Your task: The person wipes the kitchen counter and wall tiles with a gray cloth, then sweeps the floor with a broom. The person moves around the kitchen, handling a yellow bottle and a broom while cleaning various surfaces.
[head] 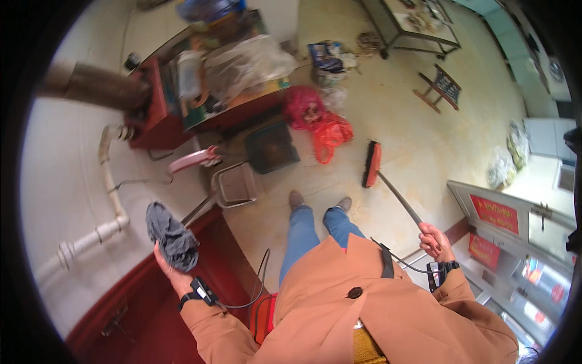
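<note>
My left hand (174, 275) holds a crumpled dark grey cloth (172, 239) up at the left, above a dark red cabinet (150, 309). My right hand (435, 241) is closed around the handle (401, 198) of a broom. The broom's head (373, 164), red with dark bristles, is down at the floor, ahead and to the right of my shoes (296, 199). A long-handled dustpan (234, 184) stands left of my feet, its handle running behind the grey cloth.
A dark bin (272, 148) and red plastic bags (331, 134) sit ahead on the floor. Beyond them a red stove (157, 109) with a flue pipe (100, 86) carries clutter and clear plastic. A folding stool (441, 88) and wheeled table (409, 32) stand farther off; a door (493, 209) opens at right.
</note>
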Tool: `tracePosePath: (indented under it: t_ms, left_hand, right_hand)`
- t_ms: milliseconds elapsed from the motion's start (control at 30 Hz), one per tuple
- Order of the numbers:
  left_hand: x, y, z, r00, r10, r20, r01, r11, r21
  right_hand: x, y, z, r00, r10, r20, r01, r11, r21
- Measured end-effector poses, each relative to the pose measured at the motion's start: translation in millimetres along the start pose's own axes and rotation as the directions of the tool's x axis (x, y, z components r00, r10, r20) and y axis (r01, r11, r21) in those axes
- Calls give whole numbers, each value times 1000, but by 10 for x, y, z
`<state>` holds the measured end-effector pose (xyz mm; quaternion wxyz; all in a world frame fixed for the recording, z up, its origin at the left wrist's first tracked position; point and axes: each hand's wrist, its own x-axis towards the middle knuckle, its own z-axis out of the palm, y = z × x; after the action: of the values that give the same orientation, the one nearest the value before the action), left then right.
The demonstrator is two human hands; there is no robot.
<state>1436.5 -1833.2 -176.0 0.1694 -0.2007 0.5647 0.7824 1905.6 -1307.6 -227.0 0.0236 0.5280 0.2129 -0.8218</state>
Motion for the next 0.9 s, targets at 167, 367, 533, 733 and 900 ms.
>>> tracePosePath:
  t_ms: [167,367,533,733,900]
  left_hand:
    - [254,-3,-99,999,-23,-31,25,999,44]
    - [645,-27,-288,997,-26,-74,38,986,162]
    - [792,-46,-387,992,-45,-121,66,983,171]
    - [606,-147,-603,975,60,-212,-13,976,217]
    - [156,-318,-635,971,-4,-239,91,931,355]
  right_hand:
    - [-148,-62,103,971,27,-237,-12,998,65]
    - [-234,10,188,979,23,-203,2,993,119]
    - [-139,134,70,994,80,-78,-58,967,249]
    - [91,240,-362,992,128,-15,-115,934,338]
    - [38,-14,-962,978,133,-158,-87,960,268]
